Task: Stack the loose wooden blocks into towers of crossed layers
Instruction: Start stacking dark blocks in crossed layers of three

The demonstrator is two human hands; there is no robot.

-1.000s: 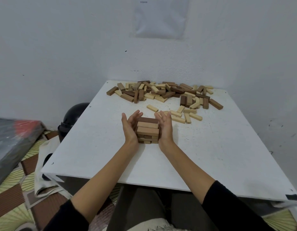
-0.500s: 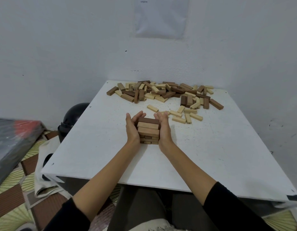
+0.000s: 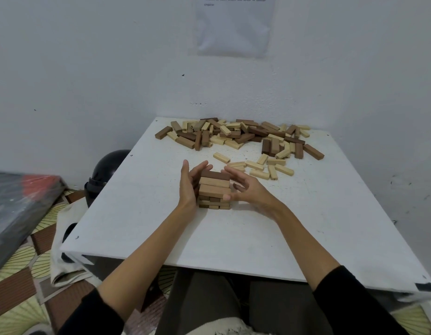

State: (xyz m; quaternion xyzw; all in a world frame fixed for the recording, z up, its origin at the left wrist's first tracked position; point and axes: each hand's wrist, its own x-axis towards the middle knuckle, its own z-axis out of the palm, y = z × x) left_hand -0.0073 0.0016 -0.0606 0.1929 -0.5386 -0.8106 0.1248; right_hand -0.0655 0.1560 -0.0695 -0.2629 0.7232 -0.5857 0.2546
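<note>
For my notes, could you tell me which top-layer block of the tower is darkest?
The far block, dark brown; the two nearer blocks are tan.

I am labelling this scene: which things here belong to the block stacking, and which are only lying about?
Belong to the job: short tower of crossed brown and pale wooden blocks; loose pile of brown and pale wooden blocks; left hand; right hand; white square table.
Just lying about: round black helmet; white paper sheet on the wall; beige cloth on the floor.
</note>
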